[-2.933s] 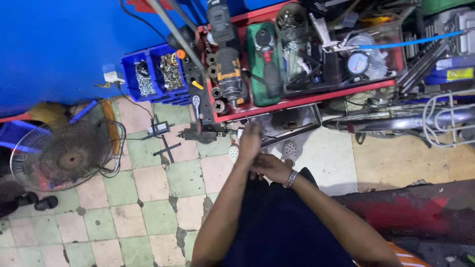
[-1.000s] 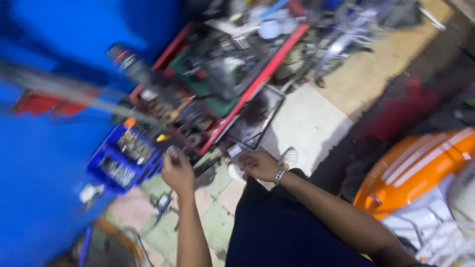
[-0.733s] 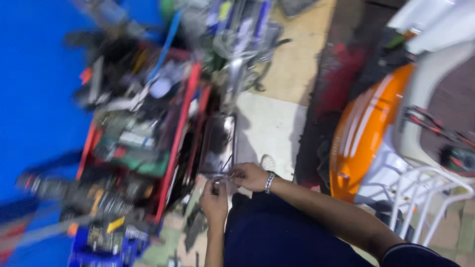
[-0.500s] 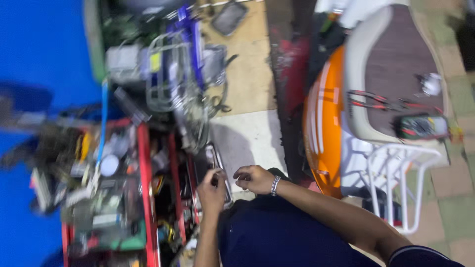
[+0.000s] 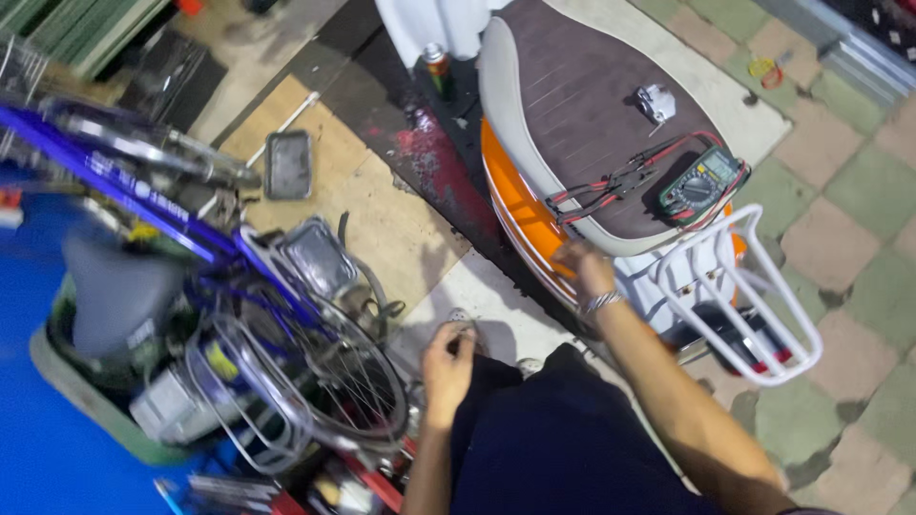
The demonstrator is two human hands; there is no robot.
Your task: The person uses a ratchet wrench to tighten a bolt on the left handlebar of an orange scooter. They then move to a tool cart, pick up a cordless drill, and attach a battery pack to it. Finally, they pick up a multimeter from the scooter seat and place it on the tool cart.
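Left hand (image 5: 447,367) curled loosely beside bicycle wheel (image 5: 329,367), contents impossible to tell; right hand (image 5: 582,267) resting fingers-down against scooter seat (image 5: 582,114) edge, gripping nothing

Blue bicycle (image 5: 191,238), metal tray (image 5: 288,164), spray can (image 5: 437,69).

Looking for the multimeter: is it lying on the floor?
No, the multimeter lies on the brown scooter seat, beside its red and black leads.
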